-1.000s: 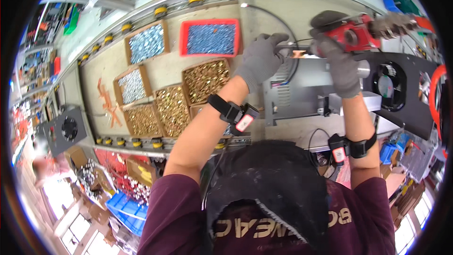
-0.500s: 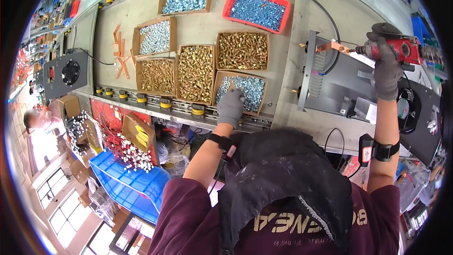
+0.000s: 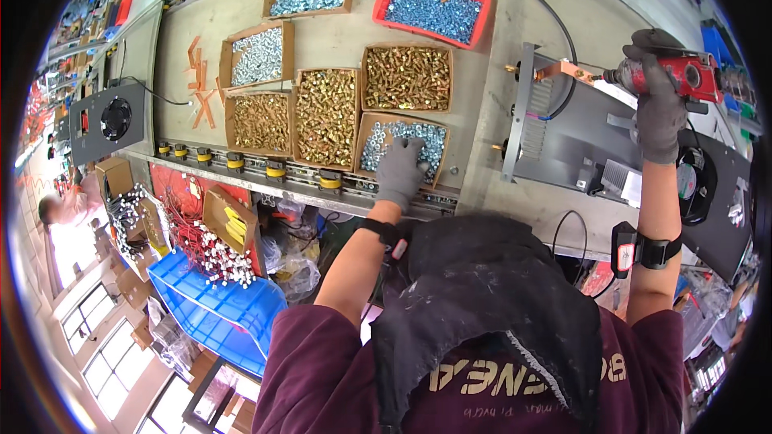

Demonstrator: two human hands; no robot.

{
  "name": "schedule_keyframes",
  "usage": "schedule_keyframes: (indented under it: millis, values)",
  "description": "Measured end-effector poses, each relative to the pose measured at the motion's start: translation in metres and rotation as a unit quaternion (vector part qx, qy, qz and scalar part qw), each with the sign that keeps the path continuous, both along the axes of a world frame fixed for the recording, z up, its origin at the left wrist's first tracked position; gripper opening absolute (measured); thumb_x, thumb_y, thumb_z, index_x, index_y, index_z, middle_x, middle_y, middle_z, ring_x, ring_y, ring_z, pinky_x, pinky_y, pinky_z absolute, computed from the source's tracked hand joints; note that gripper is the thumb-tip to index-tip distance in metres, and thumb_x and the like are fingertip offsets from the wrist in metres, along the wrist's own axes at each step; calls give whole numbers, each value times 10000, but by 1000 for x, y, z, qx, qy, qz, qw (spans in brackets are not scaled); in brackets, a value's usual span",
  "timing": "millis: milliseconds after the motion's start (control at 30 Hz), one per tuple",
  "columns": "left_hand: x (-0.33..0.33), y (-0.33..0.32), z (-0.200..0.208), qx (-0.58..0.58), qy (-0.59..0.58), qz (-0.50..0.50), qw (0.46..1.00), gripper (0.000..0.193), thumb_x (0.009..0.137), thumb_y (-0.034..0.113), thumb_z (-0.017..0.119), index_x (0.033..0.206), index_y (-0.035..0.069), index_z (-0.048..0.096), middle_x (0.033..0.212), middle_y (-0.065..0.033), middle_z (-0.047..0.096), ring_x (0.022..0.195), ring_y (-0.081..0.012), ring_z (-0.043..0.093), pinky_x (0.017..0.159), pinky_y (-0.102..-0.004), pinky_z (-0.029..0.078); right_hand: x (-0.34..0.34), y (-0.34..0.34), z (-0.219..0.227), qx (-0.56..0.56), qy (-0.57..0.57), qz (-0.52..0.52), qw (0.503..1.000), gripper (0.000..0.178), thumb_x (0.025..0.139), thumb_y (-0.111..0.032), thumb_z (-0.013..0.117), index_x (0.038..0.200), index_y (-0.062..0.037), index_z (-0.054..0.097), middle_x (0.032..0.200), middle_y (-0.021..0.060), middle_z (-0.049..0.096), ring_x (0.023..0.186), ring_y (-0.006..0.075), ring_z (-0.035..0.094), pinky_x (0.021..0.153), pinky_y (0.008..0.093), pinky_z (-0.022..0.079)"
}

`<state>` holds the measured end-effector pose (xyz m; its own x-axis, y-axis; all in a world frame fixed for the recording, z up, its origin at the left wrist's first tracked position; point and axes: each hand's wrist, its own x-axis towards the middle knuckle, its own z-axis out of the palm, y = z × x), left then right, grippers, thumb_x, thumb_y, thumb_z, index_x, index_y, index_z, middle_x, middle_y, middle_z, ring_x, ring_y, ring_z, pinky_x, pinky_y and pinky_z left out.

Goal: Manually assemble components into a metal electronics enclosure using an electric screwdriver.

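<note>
My left hand [image 3: 401, 170], in a grey glove, is over a cardboard box of silvery-blue nuts [image 3: 376, 145]. Its fingers reach down among the nuts with the thumb set apart, and their tips are partly hidden. At the right, my gloved right hand [image 3: 661, 108] is wrapped round a red power driver [image 3: 690, 76]. The driver's nose points left, at the end of a bent copper strip [image 3: 565, 69]. That strip is on the upright flange of a dark grey metal panel [image 3: 563, 149]; whether the nose touches its fastener is hard to tell.
Boxes of brass-coloured bolts [image 3: 326, 116] adjoin the nut box. Farther back are boxes of silvery hardware [image 3: 257, 56] and a red tray [image 3: 486, 16] of blue-silver pieces. Orange-brown strips [image 3: 197, 72] lie at left. A black cable [image 3: 569, 24] curves above the panel. A blue crate [image 3: 209, 305] stands lower left.
My left hand has shifted slightly and its thumb has spread from the fingers. The driver has moved a little left. The boxes appear slightly farther left in the picture.
</note>
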<state>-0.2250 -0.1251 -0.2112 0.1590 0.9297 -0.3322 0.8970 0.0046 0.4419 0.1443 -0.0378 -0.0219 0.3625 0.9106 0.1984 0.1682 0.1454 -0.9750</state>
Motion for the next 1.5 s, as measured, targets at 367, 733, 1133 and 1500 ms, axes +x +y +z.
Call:
schedule_keyframes:
  millis: [367, 733, 1133, 1500]
  values:
    - [-5, -2, 2, 12, 44, -17, 999, 267, 806, 175, 685, 1070, 159, 650, 1058, -117, 628, 920, -336, 641, 796, -430, 522, 2, -1, -2, 8, 14, 16, 1000, 255, 875, -50, 597, 1120, 22, 603, 1050, 107, 669, 930, 184, 658, 801, 325, 543]
    - [-53, 7, 22, -303, -638, 292, 644, 384, 989, 162, 530, 1276, -85, 467, 1093, -150, 624, 934, -218, 646, 779, -294, 569, 6, -1, -5, 15, 20, 19, 1000, 266, 871, -43, 588, 1127, 29, 599, 1065, 116, 662, 940, 183, 649, 841, 323, 524]
    - [101, 54, 96, -352, -603, 156, 698, 330, 949, 141, 569, 1210, -60, 547, 1038, -131, 649, 876, -176, 644, 751, -280, 530, 17, -4, -12, -8, 25, 13, 1000, 364, 842, -47, 593, 1202, -3, 553, 1071, 135, 639, 923, 225, 653, 763, 382, 551]
    - [262, 89, 61, -477, -650, 377, 456, 140, 966, 140, 537, 885, 33, 579, 727, -44, 570, 561, -121, 508, 467, -241, 425, 16, -9, -8, -22, 11, 11, 1000, 401, 820, -99, 609, 1204, -14, 525, 1061, 135, 637, 963, 272, 655, 848, 406, 537]
